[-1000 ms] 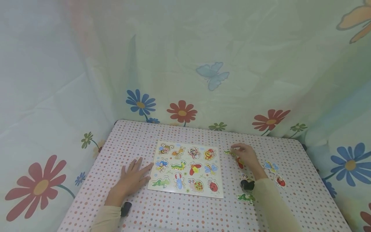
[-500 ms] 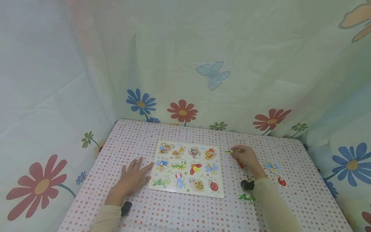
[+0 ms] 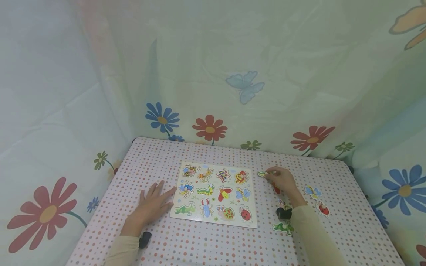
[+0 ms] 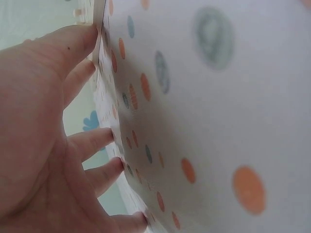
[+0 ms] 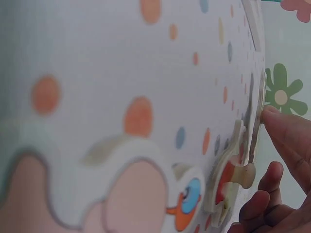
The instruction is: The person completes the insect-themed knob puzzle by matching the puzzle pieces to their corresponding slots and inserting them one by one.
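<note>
My left hand (image 3: 151, 205) lies with spread fingers on the dotted cloth, its thumb side at the left edge of the puzzle board (image 3: 213, 221). In the left wrist view, fingertips (image 4: 104, 138) rest on the cloth and the thumb is against the board's edge. To the right of the board, my right hand (image 3: 282, 181) pinches a green caterpillar puzzle piece (image 3: 261, 173), partly hidden by the fingers. The right wrist view shows this piece (image 5: 257, 116) edge-on at the thumb. Just below that hand lies a red-winged insect piece (image 3: 276, 187) with a wooden knob (image 5: 248, 177).
A green grasshopper piece (image 3: 283, 227) and a snail-like piece (image 3: 281, 203) lie near the right wrist. Farther right are a blue-winged dragonfly piece (image 3: 313, 191) and a ladybug piece (image 3: 323, 208). A flowered curtain (image 3: 199, 92) stands behind the table.
My right hand's fingers have come down slightly and closed in on the caterpillar piece, which now shows less beyond them. The left hand stays where it was.
</note>
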Demonstrator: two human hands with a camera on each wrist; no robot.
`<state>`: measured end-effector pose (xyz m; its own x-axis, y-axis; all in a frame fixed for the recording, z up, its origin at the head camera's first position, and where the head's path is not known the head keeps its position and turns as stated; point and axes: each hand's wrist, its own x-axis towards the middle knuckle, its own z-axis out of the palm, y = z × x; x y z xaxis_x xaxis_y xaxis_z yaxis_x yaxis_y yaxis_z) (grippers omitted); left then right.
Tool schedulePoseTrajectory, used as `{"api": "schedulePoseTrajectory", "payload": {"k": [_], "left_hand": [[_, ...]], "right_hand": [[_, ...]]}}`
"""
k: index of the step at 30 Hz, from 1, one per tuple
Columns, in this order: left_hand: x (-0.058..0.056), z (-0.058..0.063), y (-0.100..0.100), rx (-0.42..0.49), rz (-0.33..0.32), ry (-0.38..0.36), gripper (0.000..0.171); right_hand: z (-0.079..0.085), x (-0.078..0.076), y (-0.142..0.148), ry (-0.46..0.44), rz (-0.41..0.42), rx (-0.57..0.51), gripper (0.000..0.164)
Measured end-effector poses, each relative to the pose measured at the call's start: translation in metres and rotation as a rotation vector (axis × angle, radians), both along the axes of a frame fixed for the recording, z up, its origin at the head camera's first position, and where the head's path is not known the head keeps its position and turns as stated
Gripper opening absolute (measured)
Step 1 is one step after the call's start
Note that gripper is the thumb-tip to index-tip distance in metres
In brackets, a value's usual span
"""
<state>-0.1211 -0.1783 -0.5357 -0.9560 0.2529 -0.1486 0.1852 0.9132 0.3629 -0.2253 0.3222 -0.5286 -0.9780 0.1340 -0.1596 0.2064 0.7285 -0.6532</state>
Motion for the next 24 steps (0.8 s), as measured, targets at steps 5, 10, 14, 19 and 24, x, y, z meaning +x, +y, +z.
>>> {"api": "schedulePoseTrajectory", "payload": {"k": [5, 10, 14, 19, 24], "left_hand": [[0.001, 0.001, 0.000, 0.001, 0.001, 0.004, 0.055], [0.002, 0.002, 0.001, 0.007, 0.003, 0.003, 0.055], [0.002, 0.002, 0.001, 0.018, 0.004, 0.002, 0.055], [0.001, 0.001, 0.001, 0.018, 0.004, 0.001, 0.055], [0.000, 0.000, 0.000, 0.021, 0.007, -0.004, 0.055]], "right_hand": [[0.004, 0.002, -0.004, -0.006, -0.012, -0.001, 0.036], [0.009, 0.006, -0.008, -0.006, -0.006, -0.009, 0.036], [0.013, 0.010, -0.011, 0.020, 0.018, -0.032, 0.035], [0.016, 0.015, -0.019, 0.060, 0.040, -0.038, 0.033], [0.021, 0.021, -0.034, 0.092, 0.055, -0.043, 0.029]]}}
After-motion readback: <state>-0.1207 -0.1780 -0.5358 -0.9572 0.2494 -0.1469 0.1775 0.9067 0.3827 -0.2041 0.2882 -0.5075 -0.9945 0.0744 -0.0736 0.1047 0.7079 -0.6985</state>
